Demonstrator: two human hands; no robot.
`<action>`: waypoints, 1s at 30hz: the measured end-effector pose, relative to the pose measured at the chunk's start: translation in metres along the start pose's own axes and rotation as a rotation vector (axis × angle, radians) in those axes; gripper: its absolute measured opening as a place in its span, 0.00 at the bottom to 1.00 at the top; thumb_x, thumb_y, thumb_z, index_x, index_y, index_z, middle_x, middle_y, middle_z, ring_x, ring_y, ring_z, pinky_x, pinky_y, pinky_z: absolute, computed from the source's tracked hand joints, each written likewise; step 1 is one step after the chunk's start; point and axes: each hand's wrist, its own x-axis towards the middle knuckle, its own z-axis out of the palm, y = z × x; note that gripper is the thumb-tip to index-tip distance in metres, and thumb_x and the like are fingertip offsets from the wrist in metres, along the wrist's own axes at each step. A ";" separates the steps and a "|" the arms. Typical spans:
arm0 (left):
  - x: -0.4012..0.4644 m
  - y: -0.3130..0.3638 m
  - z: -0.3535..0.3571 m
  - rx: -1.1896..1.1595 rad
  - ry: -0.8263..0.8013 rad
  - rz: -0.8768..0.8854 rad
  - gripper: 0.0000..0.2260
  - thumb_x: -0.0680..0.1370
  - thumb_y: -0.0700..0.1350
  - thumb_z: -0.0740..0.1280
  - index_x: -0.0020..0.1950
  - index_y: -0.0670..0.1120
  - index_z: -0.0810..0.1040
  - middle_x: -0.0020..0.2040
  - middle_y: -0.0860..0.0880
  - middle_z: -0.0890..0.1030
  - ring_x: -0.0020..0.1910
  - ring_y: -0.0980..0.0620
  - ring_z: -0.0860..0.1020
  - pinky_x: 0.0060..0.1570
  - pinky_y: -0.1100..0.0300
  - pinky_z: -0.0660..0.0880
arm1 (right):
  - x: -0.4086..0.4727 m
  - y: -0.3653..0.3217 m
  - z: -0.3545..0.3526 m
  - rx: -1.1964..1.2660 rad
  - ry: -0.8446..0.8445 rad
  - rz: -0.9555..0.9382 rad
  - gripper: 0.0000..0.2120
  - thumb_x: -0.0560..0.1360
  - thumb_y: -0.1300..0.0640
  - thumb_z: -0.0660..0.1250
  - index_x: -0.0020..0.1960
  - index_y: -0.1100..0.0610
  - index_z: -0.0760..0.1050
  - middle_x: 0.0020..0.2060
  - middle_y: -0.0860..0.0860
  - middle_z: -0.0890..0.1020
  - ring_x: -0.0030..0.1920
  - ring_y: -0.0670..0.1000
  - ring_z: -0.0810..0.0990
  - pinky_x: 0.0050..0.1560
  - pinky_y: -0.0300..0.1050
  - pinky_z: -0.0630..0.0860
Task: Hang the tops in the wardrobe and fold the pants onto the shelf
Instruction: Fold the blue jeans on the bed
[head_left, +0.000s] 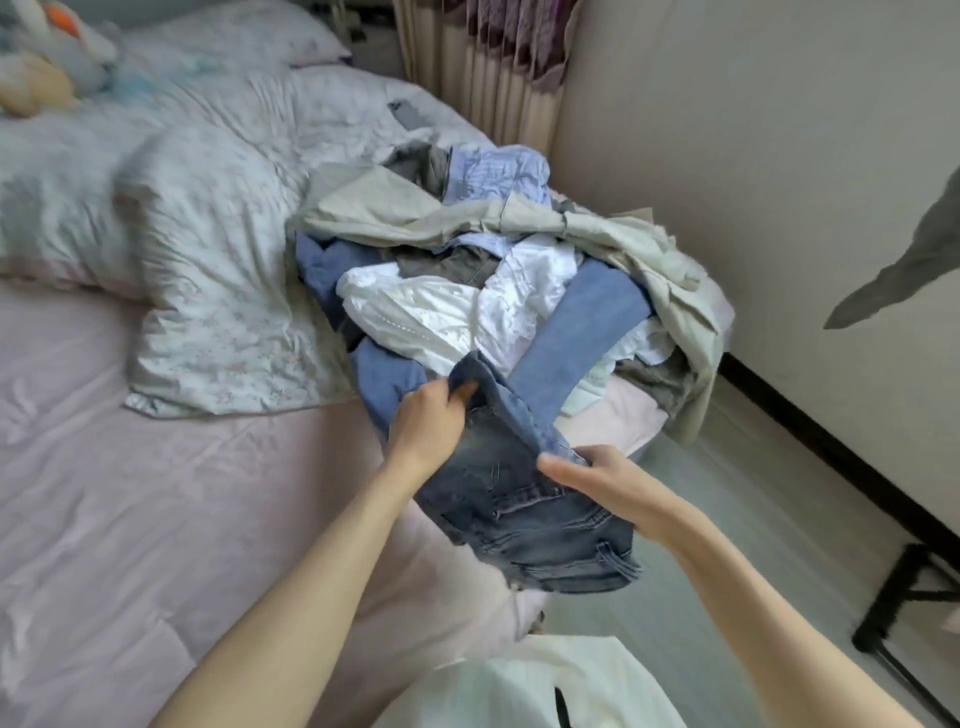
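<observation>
Dark denim jeans (524, 514) held up over the near corner of the bed (156, 493), at the front edge of the clothes pile (498, 280). Left hand (428, 423) curled round a bunched fold at the top of the jeans, fingers tucked into the cloth. Right hand (587, 475) pinching the lower edge of the same fold, thumb on top. Behind, heaped on the bed corner: white top (441, 306), light blue pant leg (582, 327) lying across it, beige garment (597, 234) draped over the far side, pale blue printed shirt (498, 171) at the back. Rumpled floral quilt (218, 260) left of the pile, touching it. Curtain (493, 67) and wall (753, 130) beyond. Grey garment (914, 260) hanging in at the right edge. Black stand legs (893, 597) on the floor, lower right.
</observation>
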 end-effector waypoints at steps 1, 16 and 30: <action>0.000 0.006 -0.004 -0.013 -0.006 0.023 0.17 0.80 0.51 0.59 0.33 0.47 0.66 0.39 0.38 0.78 0.43 0.37 0.75 0.38 0.51 0.66 | -0.007 -0.001 -0.006 0.008 -0.042 -0.041 0.09 0.72 0.47 0.69 0.43 0.53 0.79 0.37 0.47 0.84 0.37 0.43 0.82 0.39 0.37 0.77; 0.001 0.022 -0.030 -0.126 0.207 0.061 0.30 0.74 0.45 0.69 0.73 0.44 0.61 0.71 0.41 0.62 0.71 0.45 0.60 0.67 0.55 0.59 | 0.002 -0.025 -0.012 -0.369 0.368 -0.243 0.18 0.77 0.56 0.61 0.29 0.55 0.62 0.23 0.48 0.66 0.25 0.46 0.63 0.23 0.35 0.59; -0.065 0.077 -0.012 -0.223 0.316 0.080 0.46 0.67 0.57 0.73 0.76 0.49 0.50 0.74 0.45 0.57 0.74 0.47 0.56 0.71 0.49 0.58 | -0.055 -0.167 -0.021 0.839 -0.007 -0.205 0.02 0.79 0.62 0.59 0.49 0.61 0.69 0.39 0.57 0.77 0.28 0.48 0.81 0.24 0.40 0.77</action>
